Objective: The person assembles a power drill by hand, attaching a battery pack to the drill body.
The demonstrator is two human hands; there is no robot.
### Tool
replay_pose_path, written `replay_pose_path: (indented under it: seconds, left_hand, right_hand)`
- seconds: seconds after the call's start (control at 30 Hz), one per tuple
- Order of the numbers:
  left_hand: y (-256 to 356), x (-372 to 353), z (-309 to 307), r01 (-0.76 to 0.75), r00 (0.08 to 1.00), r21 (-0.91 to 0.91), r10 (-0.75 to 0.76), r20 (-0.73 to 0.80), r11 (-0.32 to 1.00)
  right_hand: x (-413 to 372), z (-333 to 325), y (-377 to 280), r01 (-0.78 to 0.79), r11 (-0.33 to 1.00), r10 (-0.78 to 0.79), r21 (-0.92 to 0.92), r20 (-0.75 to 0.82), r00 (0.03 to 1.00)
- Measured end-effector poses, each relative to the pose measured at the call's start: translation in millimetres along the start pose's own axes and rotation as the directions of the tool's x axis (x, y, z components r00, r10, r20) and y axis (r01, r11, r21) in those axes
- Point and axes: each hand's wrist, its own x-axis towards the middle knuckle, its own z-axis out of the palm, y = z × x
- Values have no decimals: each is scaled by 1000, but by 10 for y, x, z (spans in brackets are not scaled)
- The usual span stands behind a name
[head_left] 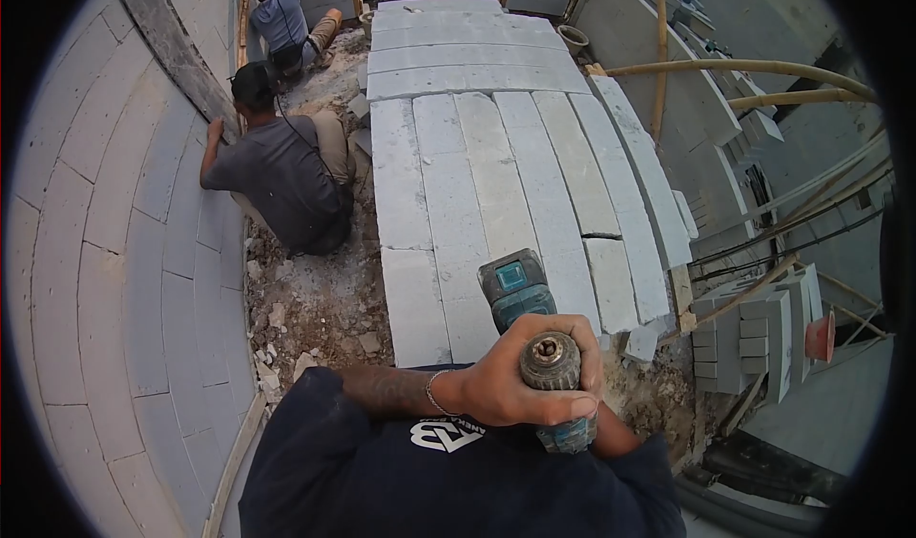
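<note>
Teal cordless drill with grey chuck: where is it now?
The teal cordless drill sits low, right of centre in the head view, gripped by the person's left hand above a dark shirt, just before the pale stone slabs.

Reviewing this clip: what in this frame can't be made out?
- Right hand: head view, hidden under the left hand and the drill.
- Drill chuck: too small to tell whether a bit is fitted.
- Crouching person: one hand hidden by their own body.
- Farther person: small, hands hidden by their back.
- Shirt logo: lettering partly covered by the forearm.
</note>
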Motion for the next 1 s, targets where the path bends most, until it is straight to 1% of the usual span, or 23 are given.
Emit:
replay_pose_path:
  seconds: [0.13,0.2,0.23,0.3,0.43,0.5,0.6,0.7,0.8,0.93,1.0]
  left_hand:
    - [-12,17,-3,-10,999,-21,9,-34,1000]
    - [-9,-2,-13,19,996,-32,-22,-87,999]
    - [-13,-17,-10,21,996,-33,-23,-88,999]
    - [-25,-36,-1,36,989,-75,-46,-138,997]
    - [4,-44,-4,49,986,-72,-60,-156,996]
    - [9,-46,5,97,987,-82,-106,-122,992]
    - [-1,-63,0,107,985,-96,-118,-129,990]
    - [-9,-68,-12,101,980,-121,-119,-157,988]
    - [-8,-61,-12,108,975,-95,-124,-182,990]
    - [-11,-37,-63,94,981,-66,-104,-163,993]
    - [-23,-41,-53,114,968,-99,-133,-212,988]
  right_hand:
    - [-14,13,-14,-4,1000,4,-8,3,1000]
    - [-22,15,-32,-4,1000,4,-7,7,1000]
    - [-22,21,-28,-3,1000,3,-9,5,1000]
    - [-31,25,-34,-6,1000,6,-12,8,1000]
    - [-31,55,-27,-1,1000,2,-13,16,1000]
    - [-39,62,-28,3,1000,-3,-16,19,1000]
    - [-33,78,-25,9,1000,-8,-20,27,1000]
    - [-35,92,-24,18,1000,-17,-24,33,999]
    - [-36,103,-11,21,999,-20,-32,39,999]
    - [-30,134,2,35,998,-33,-47,43,999]
    - [-42,143,10,47,997,-44,-60,45,998]
